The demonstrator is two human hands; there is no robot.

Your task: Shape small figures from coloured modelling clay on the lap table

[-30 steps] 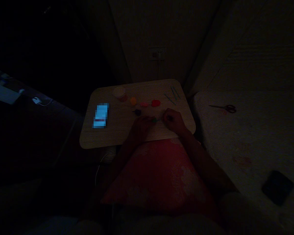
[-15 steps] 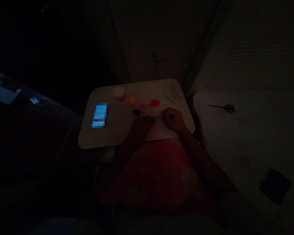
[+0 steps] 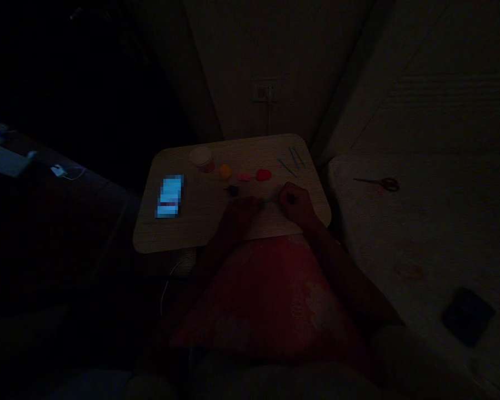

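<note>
In dim light, my left hand point(image 3: 241, 214) rests low over the near part of the small table, its fingertips closed at a small green clay-like lump point(image 3: 262, 205). From the lump a thin green stick point(image 3: 270, 200) runs right to my right hand point(image 3: 298, 203), whose fingers are curled in a pinch on its end. Just beyond my hands lie a red flattened lump point(image 3: 264, 175), a pink piece point(image 3: 244, 177), an orange round piece point(image 3: 225, 171) and a dark lump point(image 3: 233, 190) with a thin stem. Finer finger detail is lost in the dark.
A lit phone point(image 3: 170, 196) lies on the left of the wooden table point(image 3: 170, 239). A lidded tub point(image 3: 202, 158) stands at the back, thin sticks point(image 3: 295, 158) at the back right. Scissors point(image 3: 379, 183) and a dark square item point(image 3: 468, 316) lie on the pale surface to the right.
Both hands stay nearly in place, with my right hand shifted very slightly. The thin green stick between them shows a little more clearly. Nothing else has moved.
</note>
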